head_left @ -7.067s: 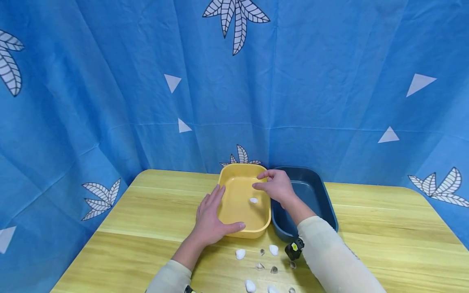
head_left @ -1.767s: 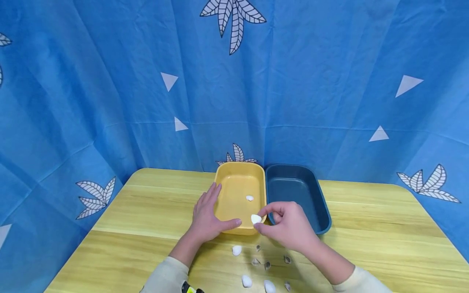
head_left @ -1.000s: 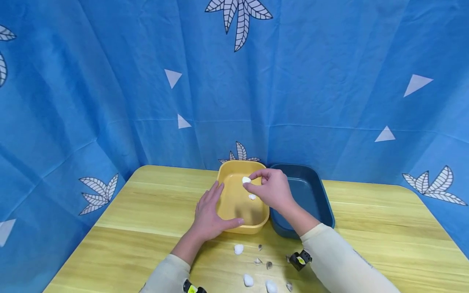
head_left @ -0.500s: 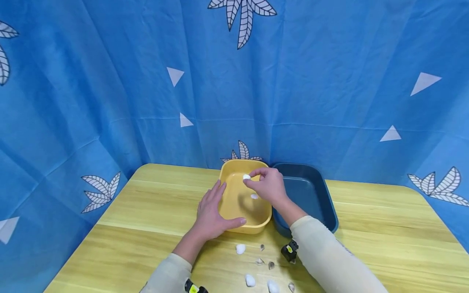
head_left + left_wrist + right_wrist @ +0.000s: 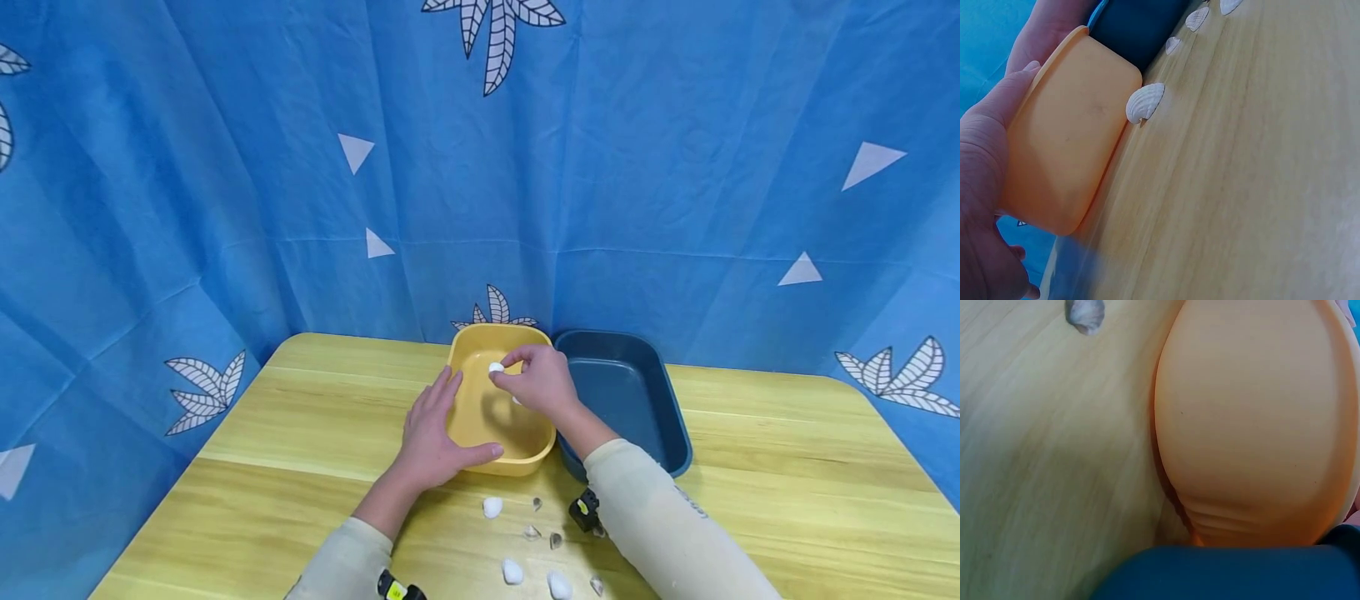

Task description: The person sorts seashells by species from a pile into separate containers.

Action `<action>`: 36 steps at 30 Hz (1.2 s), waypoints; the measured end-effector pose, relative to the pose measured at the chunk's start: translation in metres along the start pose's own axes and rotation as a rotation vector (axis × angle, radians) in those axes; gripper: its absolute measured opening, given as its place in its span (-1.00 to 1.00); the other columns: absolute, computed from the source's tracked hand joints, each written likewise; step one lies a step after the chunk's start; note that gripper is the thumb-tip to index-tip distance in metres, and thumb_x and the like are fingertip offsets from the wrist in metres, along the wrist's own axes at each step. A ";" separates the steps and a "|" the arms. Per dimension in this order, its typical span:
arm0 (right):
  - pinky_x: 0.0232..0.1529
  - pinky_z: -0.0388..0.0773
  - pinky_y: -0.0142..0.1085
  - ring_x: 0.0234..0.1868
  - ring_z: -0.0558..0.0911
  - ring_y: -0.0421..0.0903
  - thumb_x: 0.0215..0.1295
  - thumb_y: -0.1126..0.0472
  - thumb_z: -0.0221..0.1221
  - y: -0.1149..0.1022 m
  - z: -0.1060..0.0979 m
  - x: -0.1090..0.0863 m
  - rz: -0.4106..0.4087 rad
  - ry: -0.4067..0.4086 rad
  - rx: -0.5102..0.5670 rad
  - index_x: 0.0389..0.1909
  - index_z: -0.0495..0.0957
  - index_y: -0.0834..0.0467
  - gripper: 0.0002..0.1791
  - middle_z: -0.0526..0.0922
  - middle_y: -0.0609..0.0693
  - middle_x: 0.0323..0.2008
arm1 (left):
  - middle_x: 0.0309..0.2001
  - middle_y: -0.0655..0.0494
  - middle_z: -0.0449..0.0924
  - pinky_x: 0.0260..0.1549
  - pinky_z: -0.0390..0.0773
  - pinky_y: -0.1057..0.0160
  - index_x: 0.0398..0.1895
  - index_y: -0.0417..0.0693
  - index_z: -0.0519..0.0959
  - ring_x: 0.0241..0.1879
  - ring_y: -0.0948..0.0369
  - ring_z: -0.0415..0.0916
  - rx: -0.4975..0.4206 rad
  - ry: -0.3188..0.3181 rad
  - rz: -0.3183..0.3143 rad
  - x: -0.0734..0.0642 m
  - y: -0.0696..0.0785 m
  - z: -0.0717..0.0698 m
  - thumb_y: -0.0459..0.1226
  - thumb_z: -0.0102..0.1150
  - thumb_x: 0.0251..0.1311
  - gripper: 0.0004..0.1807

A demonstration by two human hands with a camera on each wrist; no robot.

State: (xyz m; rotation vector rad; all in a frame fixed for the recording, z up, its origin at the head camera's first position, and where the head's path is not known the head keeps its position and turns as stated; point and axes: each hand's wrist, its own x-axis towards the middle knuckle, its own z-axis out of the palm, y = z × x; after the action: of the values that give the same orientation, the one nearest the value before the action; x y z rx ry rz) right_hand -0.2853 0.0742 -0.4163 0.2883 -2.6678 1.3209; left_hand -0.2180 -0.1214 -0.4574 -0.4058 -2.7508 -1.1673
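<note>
A white seashell (image 5: 496, 367) is pinched between the thumb and forefinger of my right hand (image 5: 540, 380), over the yellow plastic bin (image 5: 474, 425). Inside that bin lies another white shell (image 5: 516, 401), partly hidden by the right hand. My left hand (image 5: 433, 442) rests against the bin, fingers spread along its left side and thumb at the front rim. In the left wrist view the left thumb (image 5: 1007, 94) lies at the rim of the bin (image 5: 1072, 137). The right wrist view shows the bin's wall (image 5: 1254, 412) but not the pinched shell.
A dark blue bin (image 5: 622, 400) stands against the yellow one on its right. In front of both, white shells (image 5: 492, 507) and small grey-brown shells (image 5: 556, 541) lie scattered on the wooden table (image 5: 300, 500). A blue patterned curtain (image 5: 450, 167) hangs behind.
My right hand was empty over the yellow bin earlier, then held a white shell at its front right. It has carried the shell farther into the bin's area. The left hand stays put.
</note>
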 end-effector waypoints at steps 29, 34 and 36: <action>-0.71 0.19 -0.30 -0.74 0.29 -0.07 0.09 0.01 0.47 -0.006 -0.017 -0.018 0.019 0.029 0.047 -0.28 0.74 0.15 -0.69 0.26 -0.05 -0.77 | 0.60 0.12 -0.15 0.34 -0.15 -0.31 0.60 0.01 0.06 0.50 -0.16 -0.17 -0.012 -0.015 -0.017 0.000 0.006 -0.003 0.32 0.46 -0.17 0.30; -0.75 0.15 -0.30 -0.78 0.25 -0.08 0.08 0.03 0.48 -0.012 -0.027 -0.034 -0.018 0.020 0.075 -0.29 0.74 0.14 -0.71 0.25 -0.06 -0.79 | 0.60 0.14 -0.16 0.34 -0.17 -0.32 0.61 0.05 0.04 0.50 -0.15 -0.19 -0.026 -0.018 -0.034 0.000 0.007 -0.003 0.23 0.52 -0.15 0.28; -0.75 0.14 -0.31 -0.78 0.24 -0.09 0.07 0.04 0.49 -0.015 -0.030 -0.042 -0.026 0.013 0.090 -0.30 0.73 0.11 -0.73 0.24 -0.07 -0.80 | 0.60 0.13 -0.16 0.34 -0.18 -0.33 0.61 0.03 0.04 0.50 -0.16 -0.19 -0.032 -0.015 -0.036 0.000 0.007 -0.003 0.20 0.54 -0.15 0.28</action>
State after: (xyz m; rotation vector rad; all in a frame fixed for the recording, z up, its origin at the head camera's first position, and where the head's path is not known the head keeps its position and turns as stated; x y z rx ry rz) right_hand -0.2400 0.0942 -0.3959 0.3224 -2.5890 1.4328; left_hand -0.2154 -0.1184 -0.4507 -0.3717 -2.7663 -1.2232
